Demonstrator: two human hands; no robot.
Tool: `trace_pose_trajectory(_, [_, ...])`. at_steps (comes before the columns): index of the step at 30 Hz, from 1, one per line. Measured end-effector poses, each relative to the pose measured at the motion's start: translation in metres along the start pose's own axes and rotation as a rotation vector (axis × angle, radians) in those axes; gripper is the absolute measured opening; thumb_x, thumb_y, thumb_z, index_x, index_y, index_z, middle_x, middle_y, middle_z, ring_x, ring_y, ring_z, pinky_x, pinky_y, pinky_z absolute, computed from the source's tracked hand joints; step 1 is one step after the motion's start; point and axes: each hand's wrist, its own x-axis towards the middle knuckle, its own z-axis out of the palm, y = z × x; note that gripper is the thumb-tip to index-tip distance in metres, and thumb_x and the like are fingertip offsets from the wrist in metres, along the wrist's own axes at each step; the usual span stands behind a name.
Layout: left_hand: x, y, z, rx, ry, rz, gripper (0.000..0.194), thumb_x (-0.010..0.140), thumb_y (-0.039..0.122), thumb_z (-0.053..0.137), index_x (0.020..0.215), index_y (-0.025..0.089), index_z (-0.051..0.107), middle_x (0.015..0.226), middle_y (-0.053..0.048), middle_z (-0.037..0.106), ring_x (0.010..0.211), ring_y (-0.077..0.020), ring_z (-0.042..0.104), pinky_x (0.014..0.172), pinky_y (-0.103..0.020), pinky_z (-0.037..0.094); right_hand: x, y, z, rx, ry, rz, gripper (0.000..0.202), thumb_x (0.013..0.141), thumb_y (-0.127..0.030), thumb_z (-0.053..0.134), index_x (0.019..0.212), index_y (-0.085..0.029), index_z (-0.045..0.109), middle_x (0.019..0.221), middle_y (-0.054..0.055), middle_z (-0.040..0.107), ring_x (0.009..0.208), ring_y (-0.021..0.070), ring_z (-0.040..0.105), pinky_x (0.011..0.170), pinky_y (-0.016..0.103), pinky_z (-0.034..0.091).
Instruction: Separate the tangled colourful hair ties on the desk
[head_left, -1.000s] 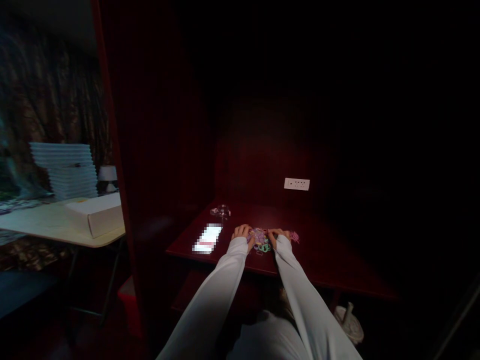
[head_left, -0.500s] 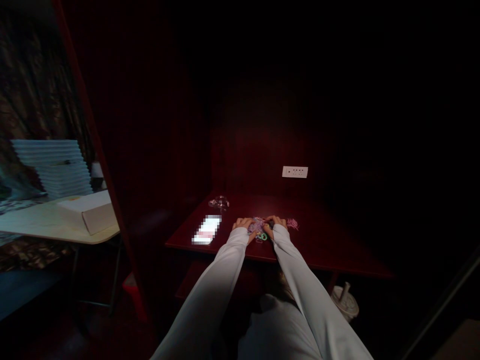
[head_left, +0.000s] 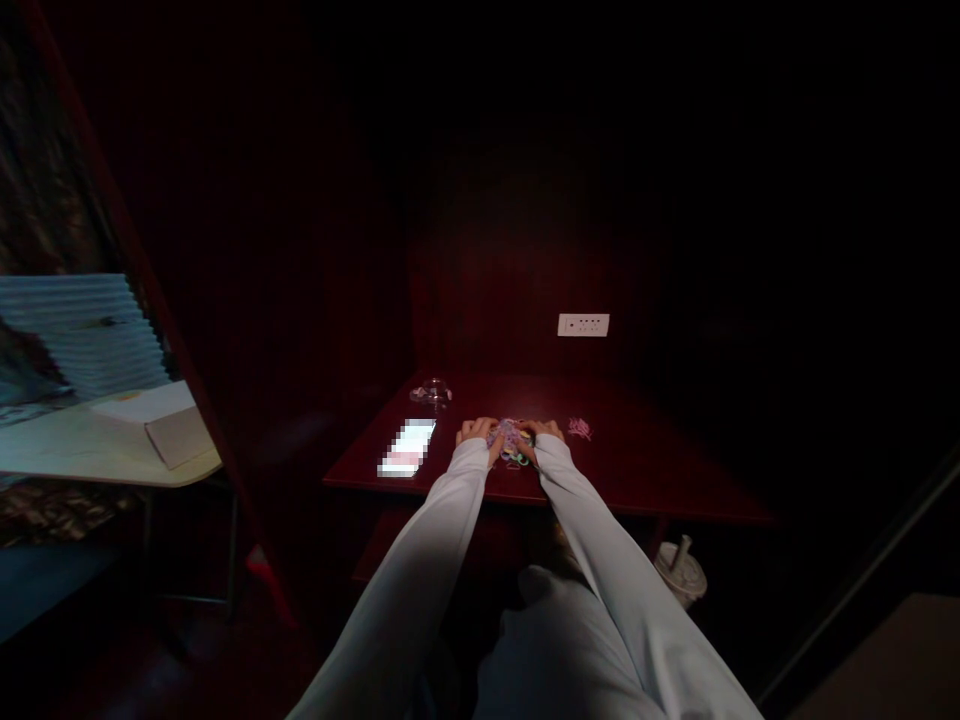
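A small heap of colourful hair ties (head_left: 510, 436), mostly purple and pink, lies on the dark red desk (head_left: 630, 470). My left hand (head_left: 475, 431) rests at the heap's left side, thumb and fingers apart and curved around its edge. On the opposite side my right hand (head_left: 541, 430) touches the heap in the same way, its fingers spread. A green ring-shaped tie (head_left: 522, 461) shows at the near edge between my thumbs. Just right of my right hand sits a separate little bunch of pink ties (head_left: 580, 429). My fingertips are partly hidden among the ties.
Left of my hands lies a bright, pixelated phone-like rectangle (head_left: 407, 448). A clear round container (head_left: 435, 390) stands behind it. The back panel carries a white socket (head_left: 583, 325). Below the desk's right side is a lidded cup (head_left: 681, 572). A white box (head_left: 169, 425) lies on a side table.
The view has shifted slightly, so everything sits a little further left and higher. Both hands remain around the heap, with small finger movements. The pink bunch stays at the right.
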Motion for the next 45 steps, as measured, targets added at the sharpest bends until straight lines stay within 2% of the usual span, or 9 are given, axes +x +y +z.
trace_pose_trajectory(6, [0.003,-0.004,0.000,0.059,-0.065,0.040,0.033,0.101,0.034,0.054,0.132,0.027,0.063,0.145,-0.003,0.064,0.129,-0.0265,0.050,0.108,-0.038,0.042,0.000,0.003,0.002,0.151,0.082,-0.019,0.025,0.089,-0.033,0.070,0.112,-0.028,0.078,0.109,0.007,0.077,0.105,0.0269,0.058,0.095,0.039,0.046])
trace_pose_trajectory(10, [0.004,-0.002,0.003,0.112,-0.044,0.145,0.043,0.099,0.032,0.056,0.141,0.027,0.057,0.150,-0.004,0.061,0.131,-0.0279,0.049,0.111,-0.042,0.039,0.001,0.003,0.006,0.249,0.125,0.059,0.029,0.086,-0.028,0.072,0.113,-0.027,0.078,0.101,0.006,0.073,0.097,0.0228,0.062,0.089,0.034,0.050])
trace_pose_trajectory(13, [0.004,0.002,0.003,0.141,-0.046,0.228,0.050,0.096,0.029,0.058,0.146,0.027,0.055,0.150,-0.004,0.060,0.133,-0.0291,0.048,0.113,-0.044,0.036,0.002,0.002,0.006,0.268,0.120,0.108,0.032,0.084,-0.026,0.073,0.115,-0.025,0.077,0.098,0.005,0.071,0.096,0.0211,0.064,0.088,0.031,0.051])
trace_pose_trajectory(16, [0.004,0.005,0.001,0.145,-0.056,0.242,0.050,0.097,0.028,0.055,0.146,0.030,0.055,0.148,-0.004,0.062,0.132,-0.0292,0.048,0.112,-0.045,0.035,0.001,0.001,0.004,0.266,0.088,0.076,0.031,0.087,-0.026,0.072,0.117,-0.026,0.075,0.096,0.004,0.073,0.101,0.0217,0.064,0.088,0.030,0.049])
trace_pose_trajectory(23, [0.000,0.009,-0.008,0.168,-0.043,0.154,0.038,0.097,0.030,0.055,0.134,0.029,0.064,0.139,-0.006,0.067,0.130,-0.0310,0.049,0.112,-0.047,0.033,-0.001,-0.001,0.002,0.250,0.046,-0.010,0.029,0.089,-0.027,0.068,0.118,-0.027,0.073,0.100,0.002,0.079,0.103,0.0219,0.063,0.090,0.032,0.048])
trace_pose_trajectory(28, [-0.003,0.010,-0.011,0.178,-0.017,0.092,0.031,0.097,0.033,0.056,0.125,0.026,0.068,0.134,-0.008,0.069,0.128,-0.0322,0.051,0.111,-0.049,0.034,0.001,0.002,0.004,0.252,0.058,0.050,0.028,0.090,-0.028,0.066,0.117,-0.026,0.076,0.102,0.004,0.079,0.106,0.0222,0.063,0.093,0.032,0.049])
trace_pose_trajectory(37, [-0.003,0.010,-0.010,0.186,0.038,0.013,0.031,0.104,0.030,0.044,0.121,0.024,0.069,0.132,-0.008,0.071,0.127,-0.0306,0.054,0.110,-0.047,0.036,0.003,0.004,0.006,0.243,0.157,0.095,0.029,0.096,-0.034,0.057,0.108,-0.025,0.081,0.102,0.008,0.075,0.104,0.0243,0.062,0.095,0.036,0.051])
trace_pose_trajectory(42, [-0.002,0.009,-0.010,0.192,0.046,-0.075,0.030,0.103,0.027,0.045,0.121,0.022,0.069,0.131,-0.010,0.073,0.126,-0.0317,0.054,0.108,-0.048,0.036,-0.003,-0.005,-0.005,0.200,0.175,0.012,0.031,0.098,-0.032,0.054,0.112,-0.025,0.080,0.107,0.009,0.075,0.109,0.0271,0.055,0.099,0.039,0.046])
trace_pose_trajectory(45, [-0.001,0.008,-0.008,0.201,0.020,-0.099,0.031,0.101,0.025,0.045,0.121,0.021,0.068,0.127,-0.012,0.075,0.125,-0.0318,0.055,0.106,-0.047,0.037,-0.008,-0.014,-0.008,0.143,0.099,-0.099,0.027,0.097,-0.032,0.058,0.112,-0.028,0.081,0.115,0.007,0.073,0.112,0.0266,0.052,0.102,0.040,0.043])
